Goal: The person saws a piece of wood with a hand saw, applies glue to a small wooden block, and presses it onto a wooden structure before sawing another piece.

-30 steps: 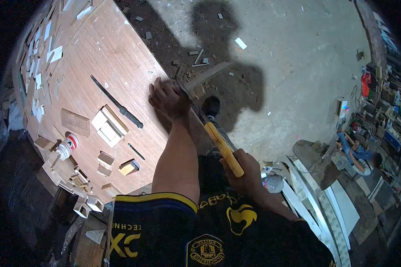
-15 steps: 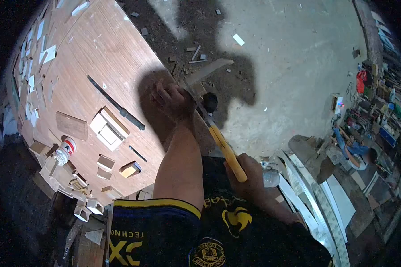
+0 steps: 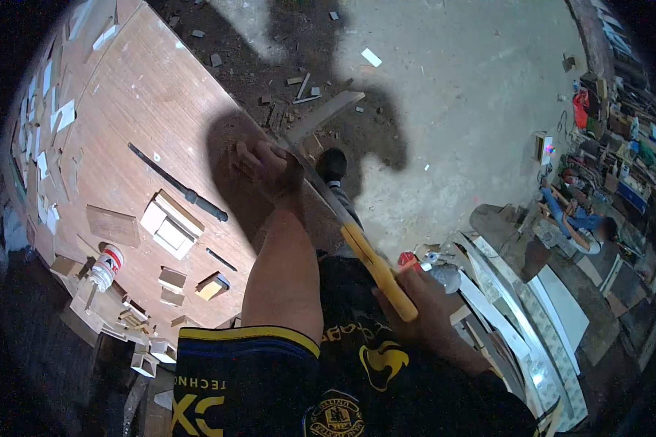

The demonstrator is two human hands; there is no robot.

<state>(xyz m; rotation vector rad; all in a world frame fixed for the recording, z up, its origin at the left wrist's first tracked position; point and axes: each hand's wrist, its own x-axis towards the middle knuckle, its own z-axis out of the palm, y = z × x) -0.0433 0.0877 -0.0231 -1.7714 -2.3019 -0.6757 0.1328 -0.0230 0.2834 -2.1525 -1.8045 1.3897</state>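
Note:
My right hand (image 3: 419, 298) is wrapped round the yellow wooden handle of a handsaw (image 3: 375, 266). Its narrow blade runs up and left to the edge of the wooden table (image 3: 153, 87), beside my left hand (image 3: 266, 171). There, bent fingers press down at the near end of a flat wooden strip (image 3: 326, 116), which juts past the table edge over the floor. Shadow and the hand hide where blade and strip meet. On the table left of that hand lie a long dark rod-like tool (image 3: 178, 182) and a small box-shaped wooden piece (image 3: 171, 226).
A white and red container (image 3: 108, 266) stands among small wooden pieces at the table's near left. Thin offcuts (image 3: 64, 115) lie along its far left. Scraps (image 3: 302, 86) litter the floor. At right are long boards (image 3: 503, 320) and a seated person (image 3: 576, 226) beside clutter.
My right hand has drawn the saw back toward my body, down and to the right. The left hand keeps its place at the table edge while the view shifts slightly.

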